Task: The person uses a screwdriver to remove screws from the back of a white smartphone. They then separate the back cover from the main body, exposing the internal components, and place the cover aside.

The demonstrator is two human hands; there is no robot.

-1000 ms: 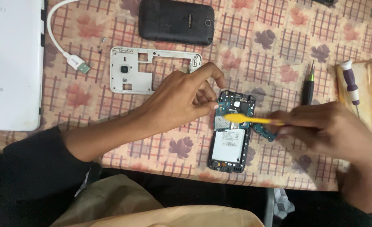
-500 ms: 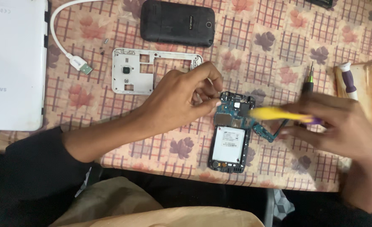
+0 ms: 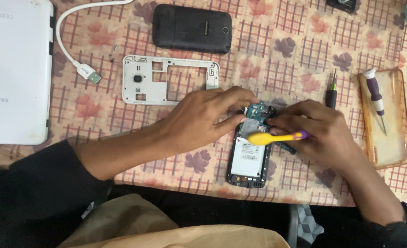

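While both hands work one opened phone [image 3: 248, 154], right hand [image 3: 320, 133] fingers grip one yellow tool [image 3: 270, 137], left hand [image 3: 203, 120] fingers pinch board.

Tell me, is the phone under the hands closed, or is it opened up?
Opened up. The phone lies without its back, circuit board and battery exposed, while its white frame lies apart on the tablecloth.

1. The tablecloth [image 3: 277, 50] looks like matt woven cloth, printed with checks and leaves.
2. At 12 o'clock the black phone [image 3: 192, 27] has a matt plastic back, faintly scuffed.
3. The white mid-frame [image 3: 166, 80] below it is smooth plastic with a soft sheen.
4. At 9 o'clock the white tablet [image 3: 13, 69] is glossy plastic; the USB cable [image 3: 81, 69] is smooth white with a metal plug.
5. At 3 o'clock the amber phone case [image 3: 389, 119] is translucent, shiny soft plastic.
6. The yellow pry tool [image 3: 270, 137] is smooth plastic.
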